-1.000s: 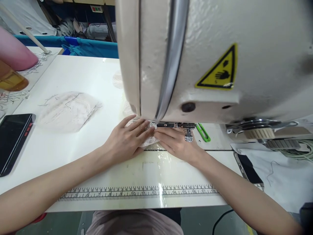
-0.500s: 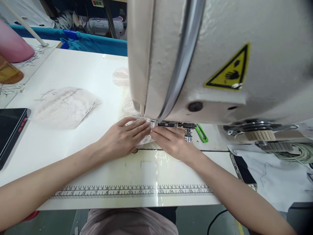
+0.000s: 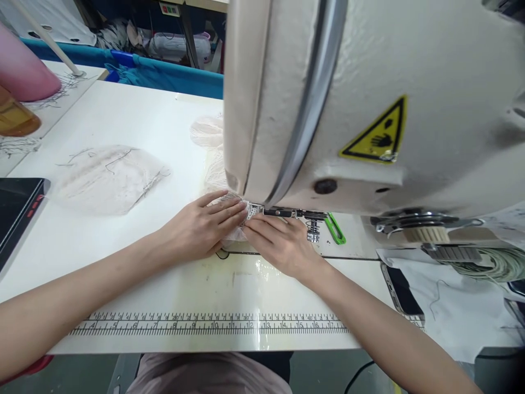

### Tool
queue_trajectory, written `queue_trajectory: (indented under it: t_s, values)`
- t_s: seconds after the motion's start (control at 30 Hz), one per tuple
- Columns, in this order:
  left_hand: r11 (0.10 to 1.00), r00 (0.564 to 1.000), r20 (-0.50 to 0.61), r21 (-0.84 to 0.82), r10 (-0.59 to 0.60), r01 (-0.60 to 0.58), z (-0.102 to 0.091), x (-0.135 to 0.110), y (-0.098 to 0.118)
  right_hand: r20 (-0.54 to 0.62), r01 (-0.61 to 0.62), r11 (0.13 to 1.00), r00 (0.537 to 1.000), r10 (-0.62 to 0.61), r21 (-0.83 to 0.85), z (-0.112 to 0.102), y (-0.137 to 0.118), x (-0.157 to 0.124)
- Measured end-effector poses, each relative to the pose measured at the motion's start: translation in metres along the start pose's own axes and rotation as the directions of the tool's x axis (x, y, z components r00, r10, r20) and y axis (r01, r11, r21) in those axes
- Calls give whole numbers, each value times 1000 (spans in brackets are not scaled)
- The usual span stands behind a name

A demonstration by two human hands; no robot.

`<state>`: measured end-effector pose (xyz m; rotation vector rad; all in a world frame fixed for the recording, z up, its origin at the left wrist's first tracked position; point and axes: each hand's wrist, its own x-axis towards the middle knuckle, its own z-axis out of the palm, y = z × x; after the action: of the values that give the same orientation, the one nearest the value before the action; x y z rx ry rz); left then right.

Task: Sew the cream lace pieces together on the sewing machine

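Observation:
Pale pink lace fabric (image 3: 234, 234) lies under the head of the sewing machine (image 3: 283, 109), by the metal parts at its lower end. My left hand (image 3: 205, 225) rests palm down on the lace, fingers stretched out flat. Close beside it, my right hand (image 3: 283, 243) has its fingers drawn together at the edge of the lace, just in front of the metal tension parts (image 3: 313, 230); its fingertips are partly hidden. More of the thin fabric (image 3: 207, 132) spreads behind the machine head. The needle cannot be made out.
Another sheer fabric piece (image 3: 115, 178) with loose threads lies left. A black device (image 3: 18, 213) and a pink thread cone (image 3: 28, 68) stand beyond. Green thread snips (image 3: 335, 229) and a phone (image 3: 402, 290) lie right. A ruler strip (image 3: 213, 324) runs along the front edge.
Both hands have shifted slightly left in the picture, with the lace between them. The camera view has also moved a little; the machine head appears tilted differently.

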<state>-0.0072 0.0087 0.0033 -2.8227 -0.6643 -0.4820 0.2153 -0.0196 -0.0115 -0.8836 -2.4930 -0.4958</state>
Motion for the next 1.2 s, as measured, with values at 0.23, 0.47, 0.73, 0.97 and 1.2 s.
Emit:
queue_trajectory:
  t_s: [0.23,0.47,0.73,0.97,1.2]
  values:
    - [998,998,33,-12,-54,55,3,-2,4,18,12,1000,1000,-13,29,0,2,-1]
    - [995,995,22,16,-94,94,6,-3,9,22,-8,999,1000,7,45,0,4,-3]
    - [991,995,-5,88,-97,97,6,-2,13,17,-23,998,1000,22,63,-1,8,-4]
    - [989,995,-25,111,-98,100,7,-2,13,25,-22,997,999,20,74,0,10,-3]
    - [991,995,-34,86,-98,100,6,-2,13,10,-24,1000,1000,24,1,0,13,-5]
